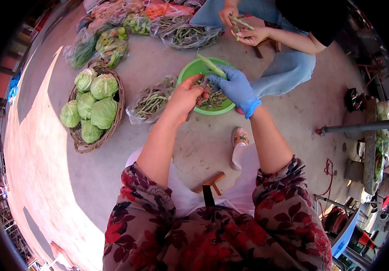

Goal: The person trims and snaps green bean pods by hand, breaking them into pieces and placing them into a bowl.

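Note:
My left hand [187, 98], bare, is closed with its fingers pinched. Something thin and dark shows at its fingertips, but I cannot make out what it is. Close beside it, my right hand [237, 87] wears a blue glove and grips a long green vegetable [213, 67] with a narrow tip pointing up and left. Both hands are above a green basin [224, 108], in which several bean pods [212, 100] lie. Just left of the basin, a clear plastic bag of bean pods [151, 103] rests on the floor.
A wicker basket [121, 108] of cabbages [103, 113] stands to the left. Bags of green vegetables [112, 47] and bean pods [190, 35] lie at the back. Opposite, a seated person's hands [254, 35] hold pods. A metal pole [359, 127] juts in from the right.

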`<state>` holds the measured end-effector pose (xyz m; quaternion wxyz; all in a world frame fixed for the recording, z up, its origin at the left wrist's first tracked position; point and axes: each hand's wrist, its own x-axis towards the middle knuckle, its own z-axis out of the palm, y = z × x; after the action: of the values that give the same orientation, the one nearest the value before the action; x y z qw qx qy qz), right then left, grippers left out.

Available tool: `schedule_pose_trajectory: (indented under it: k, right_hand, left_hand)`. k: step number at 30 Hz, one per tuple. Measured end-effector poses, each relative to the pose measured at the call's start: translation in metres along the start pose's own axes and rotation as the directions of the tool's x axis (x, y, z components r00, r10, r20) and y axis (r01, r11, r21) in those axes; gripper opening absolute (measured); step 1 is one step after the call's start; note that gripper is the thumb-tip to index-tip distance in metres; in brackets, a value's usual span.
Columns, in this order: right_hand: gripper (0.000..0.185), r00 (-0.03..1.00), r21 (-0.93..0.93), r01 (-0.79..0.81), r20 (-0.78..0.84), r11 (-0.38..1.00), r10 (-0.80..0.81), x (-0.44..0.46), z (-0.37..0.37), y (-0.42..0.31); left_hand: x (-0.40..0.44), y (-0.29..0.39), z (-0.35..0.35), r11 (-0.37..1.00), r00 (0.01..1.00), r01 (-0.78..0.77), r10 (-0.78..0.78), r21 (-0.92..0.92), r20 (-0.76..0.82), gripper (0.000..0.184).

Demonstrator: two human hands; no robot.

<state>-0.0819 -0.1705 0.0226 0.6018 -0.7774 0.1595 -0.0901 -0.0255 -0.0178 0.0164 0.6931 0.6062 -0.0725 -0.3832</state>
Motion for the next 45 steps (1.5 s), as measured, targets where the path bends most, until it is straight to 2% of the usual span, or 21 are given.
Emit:
schedule_pose_trajectory:
  k: [2, 6, 9, 12, 14, 15, 18, 19, 21, 24, 27, 30, 31, 33, 37, 39, 40, 41, 42, 43, 45]
  right_hand:
    - [0.023, 0.988, -0.174, 0.140, 0.086, 0.975, -0.127, -0.002, 0.007, 0.013]
    - [0.018, 0.929, -0.393, 0.353, 0.040, 0.849, -0.367, -0.003, -0.004, 0.001]
    - [0.019, 0.811, -0.360, 0.578, 0.155, 0.732, -0.564, -0.002, 0.005, 0.015]
    - [0.019, 0.899, -0.443, 0.394, 0.003, 0.805, -0.438, -0.007, 0.016, 0.014]
    - [0.020, 0.956, -0.082, 0.245, -0.143, 0.966, -0.255, -0.010, 0.028, 0.009]
    - [0.021, 0.973, 0.114, 0.163, -0.186, 0.980, -0.140, -0.010, 0.031, 0.008]
    - [0.027, 0.976, 0.330, 0.075, -0.216, 0.941, -0.003, -0.006, 0.029, 0.001]
    - [0.029, 0.934, 0.066, 0.210, -0.309, 0.975, -0.181, 0.000, 0.023, 0.003]
    - [0.034, 0.768, -0.475, 0.369, -0.329, 0.799, -0.550, 0.013, 0.003, 0.009]
    - [0.038, 0.830, -0.540, 0.248, -0.310, 0.804, -0.464, 0.012, -0.006, 0.017]
    - [0.034, 0.935, -0.092, 0.327, -0.114, 0.940, -0.337, 0.005, 0.005, 0.014]
    - [0.028, 0.972, -0.230, 0.215, 0.143, 0.949, -0.186, -0.002, 0.007, 0.008]
    - [0.024, 0.947, -0.368, 0.316, 0.063, 0.874, -0.315, -0.001, 0.009, 0.013]
    - [0.024, 0.924, -0.402, 0.374, 0.078, 0.836, -0.376, 0.000, 0.001, 0.009]
    - [0.026, 0.785, -0.436, 0.611, 0.219, 0.661, -0.580, 0.001, 0.002, 0.014]
    - [0.025, 0.830, -0.501, 0.535, 0.162, 0.680, -0.534, -0.003, 0.005, 0.015]
    - [0.025, 0.849, -0.530, 0.496, 0.133, 0.687, -0.511, -0.005, 0.009, 0.013]
    - [0.024, 0.878, -0.438, 0.437, 0.018, 0.785, -0.479, -0.006, 0.014, 0.014]
    - [0.023, 0.899, -0.330, 0.379, -0.091, 0.864, -0.429, -0.008, 0.022, 0.016]
    - [0.022, 0.912, -0.208, 0.322, -0.193, 0.923, -0.362, -0.008, 0.028, 0.016]
    - [0.021, 0.967, 0.023, 0.161, -0.205, 0.987, -0.153, -0.006, 0.033, 0.011]
  left_hand:
    - [-0.001, 0.000, -0.001, 0.978, 0.999, -0.035, 0.033, 0.205, 0.015, 0.033]
    - [0.003, -0.001, -0.009, 0.810, 0.991, -0.122, 0.128, 0.574, 0.030, 0.021]
    - [-0.001, 0.000, -0.007, 0.589, 0.942, -0.213, 0.334, 0.780, 0.005, 0.018]
    - [0.002, -0.003, -0.004, 0.883, 0.974, -0.158, 0.214, 0.441, -0.079, 0.018]
    - [0.009, -0.009, -0.008, 0.997, 0.997, -0.073, 0.073, -0.001, 0.004, 0.020]
    - [0.008, -0.005, -0.007, 0.974, 0.997, -0.003, 0.019, -0.224, 0.069, 0.021]
    - [0.000, 0.004, 0.000, 0.926, 0.994, 0.112, -0.111, -0.360, 0.023, 0.025]
    - [0.000, 0.005, -0.001, 0.934, 0.993, 0.117, -0.109, -0.338, 0.042, 0.026]
    - [0.000, 0.007, -0.005, 0.947, 0.991, 0.126, -0.107, -0.295, 0.080, 0.029]
    - [0.000, 0.005, -0.004, 0.971, 0.993, 0.115, -0.104, -0.209, 0.062, 0.034]
    - [0.001, 0.003, -0.002, 0.995, 0.997, 0.081, -0.079, -0.058, 0.023, 0.038]
    - [0.002, -0.002, -0.003, 0.997, 0.999, -0.021, 0.019, 0.070, 0.027, 0.032]
    - [0.002, -0.002, -0.005, 0.973, 1.000, -0.023, 0.018, 0.230, 0.025, 0.027]
    - [0.001, 0.000, -0.010, 0.849, 1.000, -0.028, 0.020, 0.528, 0.019, 0.019]
    - [-0.001, 0.004, -0.007, 0.695, 0.981, -0.134, 0.195, 0.707, -0.006, 0.017]
    - [0.002, -0.002, -0.008, 0.598, 0.962, -0.140, 0.272, 0.789, -0.036, 0.018]
    - [0.004, -0.004, -0.008, 0.797, 0.980, -0.122, 0.192, 0.592, -0.057, 0.017]
    - [0.005, -0.005, -0.008, 0.933, 0.992, -0.084, 0.111, 0.350, -0.056, 0.016]
    - [0.007, -0.006, -0.007, 0.996, 0.999, -0.030, 0.033, 0.084, -0.033, 0.015]
    - [0.007, -0.007, -0.006, 0.996, 1.000, -0.001, -0.002, -0.088, -0.028, 0.014]
    - [0.006, -0.008, 0.000, 0.907, 0.998, 0.064, -0.069, -0.417, 0.004, 0.012]
